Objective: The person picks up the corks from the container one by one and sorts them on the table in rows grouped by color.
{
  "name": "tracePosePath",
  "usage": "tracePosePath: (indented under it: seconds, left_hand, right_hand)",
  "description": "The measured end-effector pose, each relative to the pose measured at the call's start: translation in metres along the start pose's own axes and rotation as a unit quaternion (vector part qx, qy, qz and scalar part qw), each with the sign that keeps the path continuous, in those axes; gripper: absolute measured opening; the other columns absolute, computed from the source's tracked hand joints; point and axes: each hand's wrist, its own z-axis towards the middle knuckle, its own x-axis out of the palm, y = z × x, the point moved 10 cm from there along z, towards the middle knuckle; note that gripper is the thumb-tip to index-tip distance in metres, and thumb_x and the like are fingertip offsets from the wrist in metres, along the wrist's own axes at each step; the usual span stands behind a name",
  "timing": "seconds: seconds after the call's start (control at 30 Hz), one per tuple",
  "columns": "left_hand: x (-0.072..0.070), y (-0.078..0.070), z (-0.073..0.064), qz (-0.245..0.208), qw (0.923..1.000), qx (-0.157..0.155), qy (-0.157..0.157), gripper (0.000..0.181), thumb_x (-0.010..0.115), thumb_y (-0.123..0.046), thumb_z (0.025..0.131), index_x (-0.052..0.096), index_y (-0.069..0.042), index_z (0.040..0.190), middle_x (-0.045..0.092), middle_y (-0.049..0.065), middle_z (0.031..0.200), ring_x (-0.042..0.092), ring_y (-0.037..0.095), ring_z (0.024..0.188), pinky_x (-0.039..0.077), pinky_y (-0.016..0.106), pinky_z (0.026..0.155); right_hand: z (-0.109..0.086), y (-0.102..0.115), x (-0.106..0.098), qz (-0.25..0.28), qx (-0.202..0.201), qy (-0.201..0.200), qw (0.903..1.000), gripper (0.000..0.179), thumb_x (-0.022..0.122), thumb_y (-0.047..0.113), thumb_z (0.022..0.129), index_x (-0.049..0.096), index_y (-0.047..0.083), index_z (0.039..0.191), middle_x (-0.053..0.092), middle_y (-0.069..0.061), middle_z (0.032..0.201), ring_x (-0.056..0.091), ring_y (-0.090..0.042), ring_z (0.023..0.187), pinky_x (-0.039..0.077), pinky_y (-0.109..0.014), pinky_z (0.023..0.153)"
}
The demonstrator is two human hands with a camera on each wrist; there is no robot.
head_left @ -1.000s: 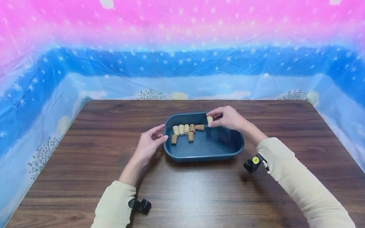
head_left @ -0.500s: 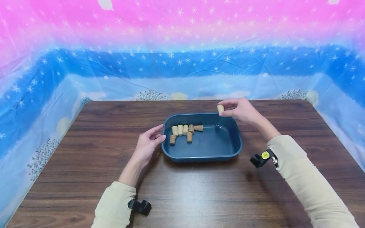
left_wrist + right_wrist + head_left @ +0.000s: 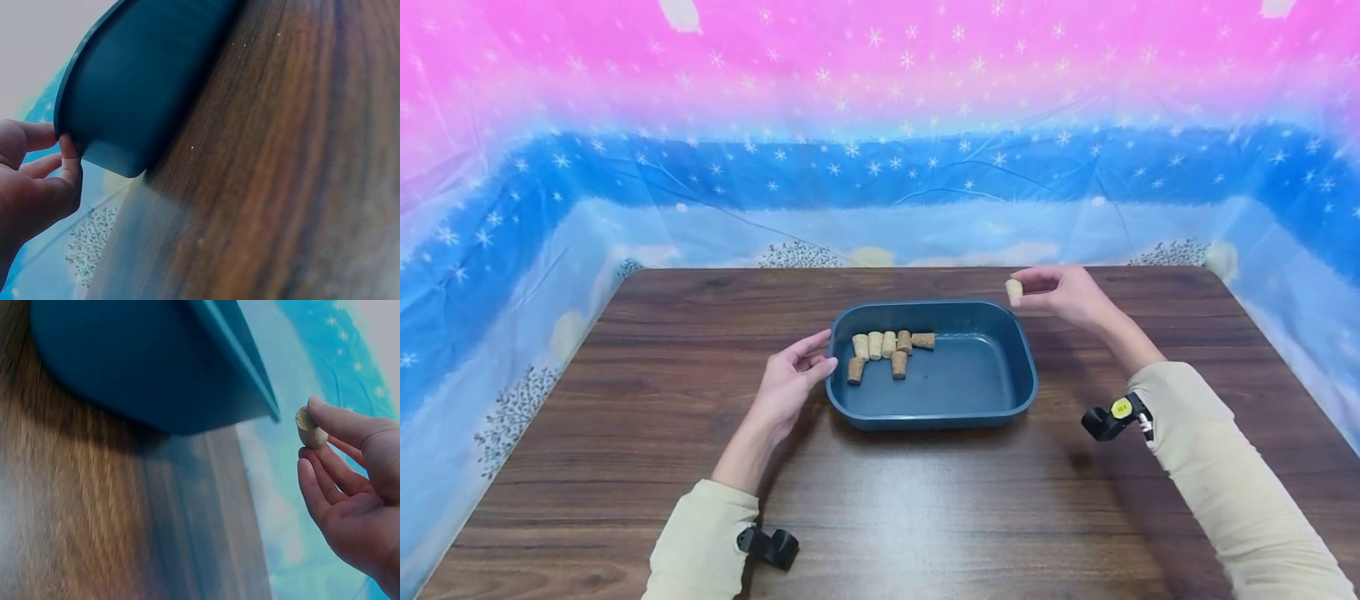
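Note:
My right hand (image 3: 1071, 293) pinches a pale tapered cork stopper (image 3: 1014, 292) between thumb and fingers, just beyond the far right corner of a dark blue plastic tub (image 3: 932, 416). In the right wrist view the cork (image 3: 310, 429) is held beside the tub's rim, its speckled end showing. My left hand (image 3: 790, 379) holds the tub's left end, fingertips at the rim; the left wrist view shows this hand (image 3: 44, 175) with fingertips at the rim edge. In the tub, pale corks (image 3: 876, 345) stand in a row, with darker brown corks (image 3: 898, 364) beside and in front.
The tub stands on a dark wood-grain table (image 3: 647, 367). A pink and blue snowflake cloth (image 3: 865, 158) hangs around the back and sides. A black wrist camera (image 3: 767, 546) is strapped at the left sleeve, another camera (image 3: 1108, 419) at the right.
My right hand has lifted the pale cork up from the tub and carried it right, past the far rim. The left hand stays at the tub's left end; the other corks keep their places.

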Motion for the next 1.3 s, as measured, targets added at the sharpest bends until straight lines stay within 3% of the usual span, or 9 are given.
tracePosePath:
  seconds: [0.23, 0.47, 0.73, 0.97, 1.3]
  left_hand:
    - [0.000, 0.000, 0.000, 0.000, 1.0000, 0.002, 0.000, 0.046, 0.059, 0.000, 0.095, 0.049, -0.001, 0.140, 0.050, 0.016, 0.135, 0.050, 0.022, 0.104, 0.047, 0.018, 0.086]
    - [0.000, 0.000, 0.001, -0.001, 0.9999, 0.011, 0.002, 0.046, 0.058, 0.000, 0.095, 0.049, -0.001, 0.140, 0.050, 0.017, 0.136, 0.050, 0.022, 0.103, 0.047, 0.017, 0.084]
    - [0.000, 0.000, 0.000, 0.000, 1.0000, 0.006, -0.001, 0.047, 0.059, 0.000, 0.094, 0.049, -0.002, 0.140, 0.051, 0.016, 0.135, 0.051, 0.023, 0.104, 0.048, 0.018, 0.085]
    - [0.000, 0.002, 0.000, -0.006, 0.9999, 0.010, 0.001, 0.047, 0.059, 0.002, 0.094, 0.049, 0.000, 0.139, 0.052, 0.018, 0.132, 0.051, 0.021, 0.100, 0.048, 0.018, 0.083]
    - [-0.001, 0.001, 0.001, -0.013, 0.9998, 0.016, 0.003, 0.046, 0.059, 0.002, 0.094, 0.049, 0.001, 0.139, 0.051, 0.018, 0.134, 0.052, 0.020, 0.100, 0.048, 0.018, 0.084]
  right_hand:
    - [0.001, -0.025, -0.002, 0.000, 0.025, -0.005, 0.9997, 0.051, 0.074, 0.018, 0.086, 0.057, -0.002, 0.130, 0.061, -0.023, 0.121, 0.055, -0.032, 0.112, 0.045, -0.042, 0.091]
    - [0.001, -0.041, 0.000, 0.015, 0.022, -0.001, 0.9996, 0.052, 0.073, 0.016, 0.087, 0.054, -0.004, 0.131, 0.059, -0.023, 0.121, 0.055, -0.031, 0.111, 0.044, -0.038, 0.091]
    - [0.000, -0.060, 0.005, 0.031, 0.048, 0.010, 0.9983, 0.051, 0.075, 0.020, 0.086, 0.056, -0.003, 0.127, 0.060, -0.023, 0.121, 0.055, -0.033, 0.113, 0.042, -0.045, 0.097]
    - [-0.001, -0.077, 0.008, 0.010, 0.059, 0.011, 0.9981, 0.052, 0.076, 0.021, 0.085, 0.057, -0.003, 0.127, 0.060, -0.024, 0.121, 0.054, -0.034, 0.113, 0.039, -0.046, 0.098]
    - [0.000, -0.088, 0.015, 0.033, 0.062, 0.017, 0.9974, 0.050, 0.075, 0.019, 0.086, 0.057, -0.003, 0.128, 0.058, -0.024, 0.125, 0.050, -0.035, 0.118, 0.036, -0.047, 0.101]
